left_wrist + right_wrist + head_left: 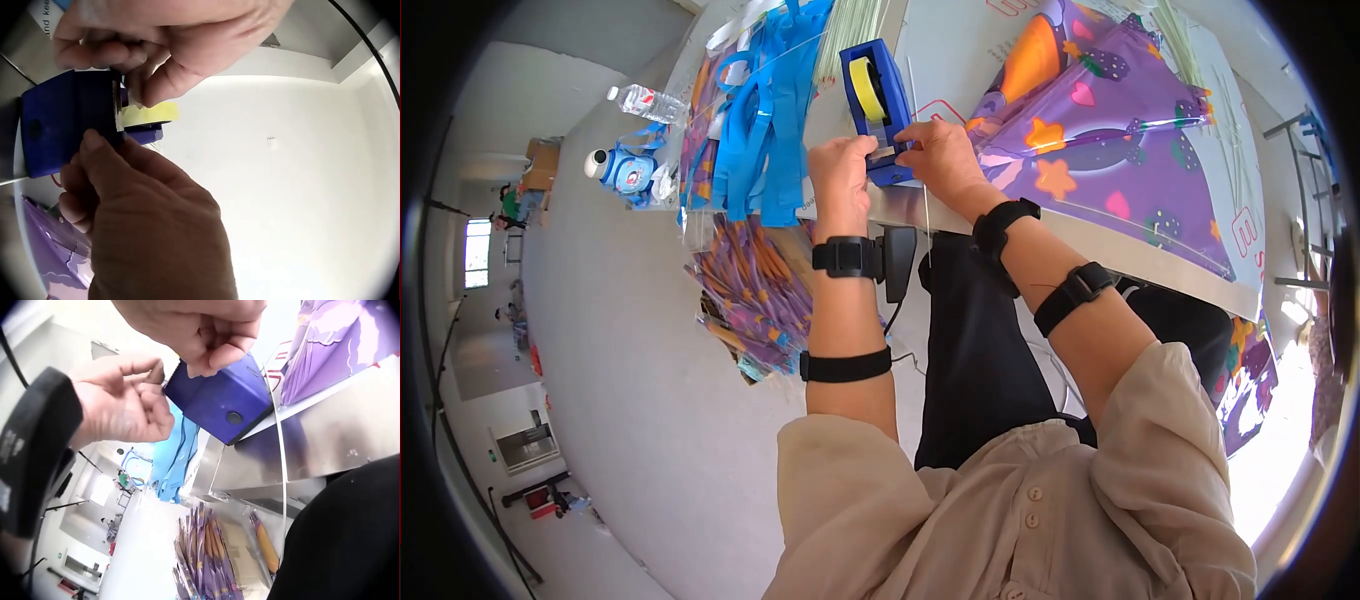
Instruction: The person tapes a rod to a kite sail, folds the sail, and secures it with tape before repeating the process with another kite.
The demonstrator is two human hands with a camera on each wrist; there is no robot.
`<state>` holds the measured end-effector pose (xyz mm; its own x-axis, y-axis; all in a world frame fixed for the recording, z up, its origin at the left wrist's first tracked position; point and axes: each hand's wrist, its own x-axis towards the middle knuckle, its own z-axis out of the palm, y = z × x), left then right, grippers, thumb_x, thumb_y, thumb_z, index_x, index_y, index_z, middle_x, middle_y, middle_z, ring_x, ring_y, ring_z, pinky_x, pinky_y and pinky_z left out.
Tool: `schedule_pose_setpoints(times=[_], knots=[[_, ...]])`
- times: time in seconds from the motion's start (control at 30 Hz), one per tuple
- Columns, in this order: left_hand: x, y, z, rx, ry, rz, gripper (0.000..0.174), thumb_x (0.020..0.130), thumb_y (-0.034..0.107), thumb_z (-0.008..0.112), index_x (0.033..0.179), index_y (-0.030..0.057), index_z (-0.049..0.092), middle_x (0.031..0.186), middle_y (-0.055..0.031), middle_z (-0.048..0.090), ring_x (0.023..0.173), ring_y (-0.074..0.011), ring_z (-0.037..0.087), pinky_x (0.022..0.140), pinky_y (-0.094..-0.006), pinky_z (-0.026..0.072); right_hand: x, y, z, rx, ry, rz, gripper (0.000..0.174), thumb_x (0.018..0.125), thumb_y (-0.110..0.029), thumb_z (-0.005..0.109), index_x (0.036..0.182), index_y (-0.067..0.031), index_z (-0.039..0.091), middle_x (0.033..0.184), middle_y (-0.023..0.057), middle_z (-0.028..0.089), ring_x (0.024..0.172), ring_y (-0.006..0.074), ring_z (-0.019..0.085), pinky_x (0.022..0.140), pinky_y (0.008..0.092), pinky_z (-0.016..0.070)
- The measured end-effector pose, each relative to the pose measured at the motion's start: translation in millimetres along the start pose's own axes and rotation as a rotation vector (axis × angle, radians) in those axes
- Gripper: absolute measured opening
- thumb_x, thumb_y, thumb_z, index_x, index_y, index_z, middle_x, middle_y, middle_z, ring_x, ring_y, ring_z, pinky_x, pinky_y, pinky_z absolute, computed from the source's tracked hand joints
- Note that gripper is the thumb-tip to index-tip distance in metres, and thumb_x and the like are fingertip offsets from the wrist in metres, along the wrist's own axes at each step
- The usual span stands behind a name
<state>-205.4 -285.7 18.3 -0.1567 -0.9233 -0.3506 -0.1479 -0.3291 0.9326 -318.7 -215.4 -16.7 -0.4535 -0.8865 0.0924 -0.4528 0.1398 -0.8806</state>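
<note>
A blue tape dispenser [878, 105] holding a yellow roll of tape [866, 88] stands at the table's near edge. My left hand [840, 175] is at the left of its cutter end. In the left wrist view, thumb and forefinger of the left hand [187, 37] pinch the tape [147, 114] just behind the cutter. From the other side, my right hand [945, 165] grips the dispenser's front corner, its thumb on the blue front face. Seen from the right wrist, the right hand [200, 331] has curled fingers over the dispenser [219, 400], with the left hand [122, 403] beside it.
Purple printed plastic sheets [1100, 150] lie to the right, and blue strips [770, 110] to the left. A thin white rod [281, 456] passes beside the dispenser. A water bottle [645, 103] and a blue flask [625, 170] are at far left. More purple bundles [760, 280] sit below the tabletop.
</note>
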Motion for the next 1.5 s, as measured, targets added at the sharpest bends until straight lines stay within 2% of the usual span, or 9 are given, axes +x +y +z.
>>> schedule_pose_setpoints(times=[0.07, 0.13, 0.67, 0.73, 0.8, 0.87, 0.97, 1.2, 1.5], knots=[[-6, -9, -8, 0.069, -0.037, 0.069, 0.013, 0.067, 0.011, 0.072, 0.072, 0.0067, 0.060, 0.063, 0.0019, 0.048, 0.056, -0.0098, 0.043, 0.047, -0.0290, 0.0340, 2, 3, -1, 0.015, -0.011, 0.001, 0.027, 0.068, -0.009, 0.069, 0.095, -0.0040, 0.068, 0.081, 0.0194, 0.064, 0.082, 0.0340, 0.062, 0.077, 0.0383, 0.0490], [-18, -19, -11, 0.035, -0.006, 0.019, 0.014, 0.068, 0.012, 0.072, 0.072, 0.0077, 0.059, 0.064, 0.0021, 0.048, 0.058, -0.0099, 0.044, 0.049, -0.0297, 0.0352, 3, 4, -2, -0.021, -0.020, -0.065, 0.030, 0.069, -0.005, 0.067, 0.098, -0.0007, 0.066, 0.071, 0.0153, 0.064, 0.061, 0.0207, 0.065, 0.061, 0.0306, 0.0514], [1, -74, -16, -0.263, -0.224, -0.444, 0.013, 0.077, 0.014, 0.067, 0.072, 0.0130, 0.055, 0.065, 0.0013, 0.051, 0.059, -0.0133, 0.049, 0.058, -0.0358, 0.0388, 1, 3, -1, -0.027, -0.019, -0.064, 0.029, 0.070, -0.005, 0.067, 0.098, 0.0007, 0.065, 0.071, 0.0165, 0.064, 0.061, 0.0223, 0.065, 0.061, 0.0311, 0.0516], [-18, -73, -19, -0.269, -0.094, -0.348, 0.010, 0.076, 0.014, 0.066, 0.075, 0.0103, 0.057, 0.067, 0.0015, 0.051, 0.060, -0.0117, 0.048, 0.057, -0.0320, 0.0380, 3, 2, -4, -0.034, -0.039, -0.049, 0.027, 0.068, -0.007, 0.068, 0.094, -0.0018, 0.067, 0.085, 0.0209, 0.064, 0.085, 0.0352, 0.062, 0.078, 0.0384, 0.0489], [-25, -64, -19, -0.266, 0.032, -0.264, 0.011, 0.076, 0.015, 0.066, 0.079, 0.0076, 0.058, 0.070, 0.0018, 0.052, 0.060, -0.0101, 0.047, 0.055, -0.0281, 0.0371, 3, -1, -6, -0.016, -0.041, -0.029, 0.027, 0.068, -0.007, 0.068, 0.094, -0.0017, 0.067, 0.086, 0.0209, 0.064, 0.085, 0.0352, 0.062, 0.078, 0.0383, 0.0489], [-20, -45, -23, -0.213, 0.236, 0.202, 0.019, 0.074, 0.011, 0.067, 0.088, 0.0007, 0.060, 0.078, -0.0026, 0.058, 0.067, -0.0113, 0.053, 0.059, -0.0272, 0.0415, 0, -1, -5, -0.001, -0.057, -0.009, 0.027, 0.068, -0.007, 0.068, 0.094, -0.0015, 0.067, 0.086, 0.0210, 0.064, 0.086, 0.0351, 0.062, 0.079, 0.0383, 0.0489], [-4, -14, -15, -0.027, 0.029, 0.365, 0.026, 0.072, 0.006, 0.069, 0.096, -0.0014, 0.063, 0.086, -0.0045, 0.062, 0.078, -0.0136, 0.057, 0.067, -0.0260, 0.0420, 1, -2, -3, -0.011, -0.024, -0.020, 0.026, 0.068, -0.006, 0.068, 0.094, -0.0017, 0.067, 0.087, 0.0208, 0.064, 0.087, 0.0350, 0.062, 0.079, 0.0383, 0.0488], [13, 6, 7, 0.158, -0.027, 0.225, 0.037, 0.063, -0.004, 0.073, 0.096, -0.0116, 0.059, 0.087, -0.0127, 0.062, 0.074, -0.0145, 0.058, 0.065, -0.0264, 0.0435, 0, -4, -4, -0.043, -0.023, -0.001, 0.026, 0.068, -0.006, 0.069, 0.095, -0.0031, 0.067, 0.088, 0.0198, 0.065, 0.087, 0.0346, 0.062, 0.079, 0.0381, 0.0487], [-4, -20, -7, 0.067, 0.150, 0.156, 0.037, 0.061, -0.005, 0.074, 0.093, -0.0065, 0.055, 0.064, -0.0018, 0.054, 0.047, -0.0074, 0.047, 0.039, -0.0218, 0.0322, 0, -6, -6, -0.102, -0.022, -0.055, 0.025, 0.069, -0.008, 0.069, 0.093, -0.0022, 0.067, 0.088, 0.0194, 0.065, 0.087, 0.0345, 0.062, 0.079, 0.0382, 0.0486]])
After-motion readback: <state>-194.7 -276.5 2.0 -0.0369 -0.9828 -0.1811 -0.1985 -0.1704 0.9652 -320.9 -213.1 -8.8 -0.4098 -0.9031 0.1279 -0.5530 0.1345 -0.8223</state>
